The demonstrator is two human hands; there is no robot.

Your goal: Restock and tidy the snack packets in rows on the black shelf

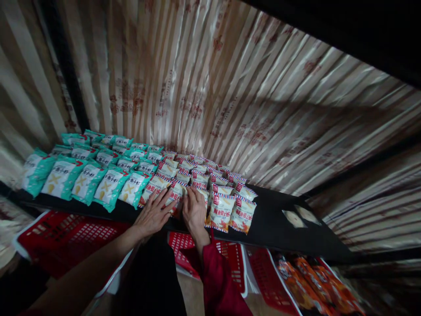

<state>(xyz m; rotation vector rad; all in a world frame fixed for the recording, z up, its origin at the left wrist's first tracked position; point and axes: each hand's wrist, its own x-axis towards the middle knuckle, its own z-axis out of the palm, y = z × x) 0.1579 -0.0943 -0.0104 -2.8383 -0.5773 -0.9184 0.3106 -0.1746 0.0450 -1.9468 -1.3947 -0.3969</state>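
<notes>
Two hands are on the front row now, both down at the near edge of the black shelf [279,228], right where the red-and-white snack packets [221,210] lie in ranks. The left hand [154,215] lies flat, fingers [166,198] splayed wide and resting on top of the front packets, with nothing pinched that I can see. The right hand [194,210], red sleeve [217,281] behind it, has its fingers [193,193] close together and pointing up the row, tips on a packet. Whether thumb and fingers have actually closed on it, I can't tell from here. Between the two hands sits one front packet [176,193], touched from both sides.

These packets look light and puffy to me: sealed film with air inside, so soft in the middle, glossy, and likely to slide over one another. I'd judge the crimped top or side seam the safest place to pinch. Squeeze the belly and whatever is inside may crush.

Off to the left, teal snack packets [108,186] fill the same shelf in overlapping rows, running right up against the red-and-white ones. Red plastic baskets [62,237] sit below the shelf, orange packets [305,281] lie low on the right, and a shiny striped backdrop [230,87] hangs behind it all.
</notes>
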